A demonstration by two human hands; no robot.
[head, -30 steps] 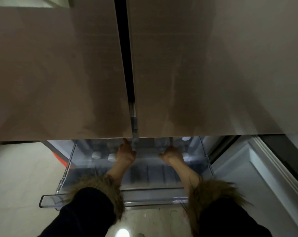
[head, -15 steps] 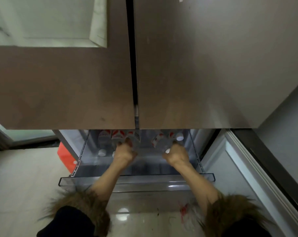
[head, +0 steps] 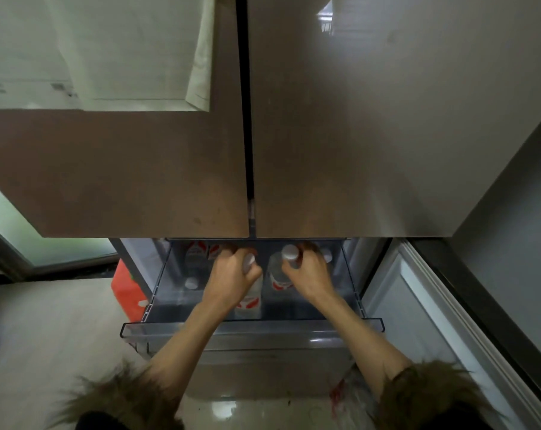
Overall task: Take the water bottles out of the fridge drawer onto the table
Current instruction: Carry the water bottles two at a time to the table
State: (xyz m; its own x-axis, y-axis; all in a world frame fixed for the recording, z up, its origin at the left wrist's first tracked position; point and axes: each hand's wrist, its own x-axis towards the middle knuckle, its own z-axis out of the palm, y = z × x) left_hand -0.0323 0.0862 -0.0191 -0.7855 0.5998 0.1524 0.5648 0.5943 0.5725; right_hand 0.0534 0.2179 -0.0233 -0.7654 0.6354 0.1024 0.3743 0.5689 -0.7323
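A clear plastic fridge drawer [head: 250,328] is pulled out below two closed brown fridge doors. Inside it stand several water bottles with white caps and red-and-white labels. My left hand [head: 232,274] is closed around the neck of one bottle [head: 249,301], lifted above the drawer floor. My right hand [head: 309,274] grips another bottle [head: 278,274] by its neck, its white cap showing above my fingers. More bottles [head: 194,259] stand at the drawer's back left, and a white cap [head: 327,255] shows at the back right. The drawer's rear is hidden under the doors.
The fridge doors [head: 325,135] overhang the drawer closely. A red-orange box [head: 126,290] sits on the floor left of the drawer. A lower fridge door [head: 433,321] stands open at the right. Pale floor spreads at the left; fur-trimmed dark sleeves cover my forearms.
Both hands have closed on bottles and pulled them up and toward me out of the row. My view has drawn back and risen, showing more of the doors.
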